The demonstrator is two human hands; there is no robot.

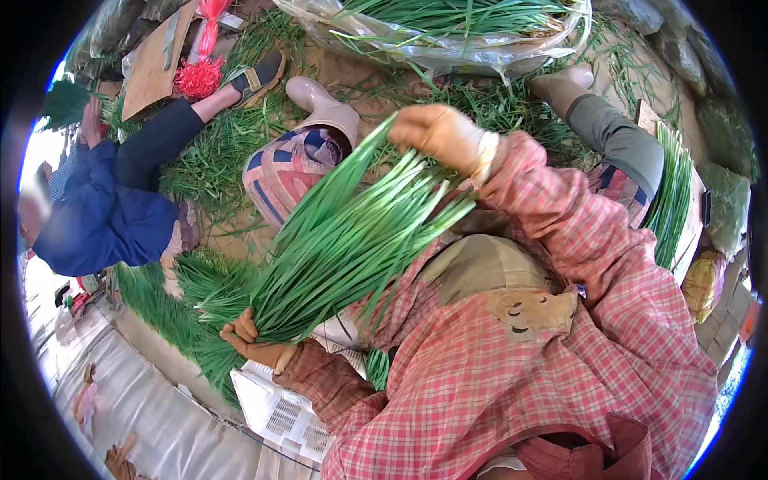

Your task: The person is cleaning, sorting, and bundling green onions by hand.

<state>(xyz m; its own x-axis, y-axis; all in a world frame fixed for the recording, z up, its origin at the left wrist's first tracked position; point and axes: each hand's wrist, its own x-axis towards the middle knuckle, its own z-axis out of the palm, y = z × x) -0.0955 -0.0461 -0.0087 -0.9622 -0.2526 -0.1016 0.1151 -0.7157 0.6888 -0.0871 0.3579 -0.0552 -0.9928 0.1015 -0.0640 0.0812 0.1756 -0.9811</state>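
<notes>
A large bunch of long green chives with pale stem ends stretches across my lap. My left hand, in a tan glove, is closed around its lower leafy end. At the upper end, my right hand, gloved in orange-tan, has its fingers bent down on several strands that stand apart from the main bunch; its fingertips are partly hidden. The pale stem ends fan out just below the right hand. Beside my left hand lies a pile of more chives.
A plastic-lined container full of chives stands ahead. Loose leaves litter the ground. Another person in a blue jacket sits at left near a board and red ties. More chives stand at right; a white crate is lower left.
</notes>
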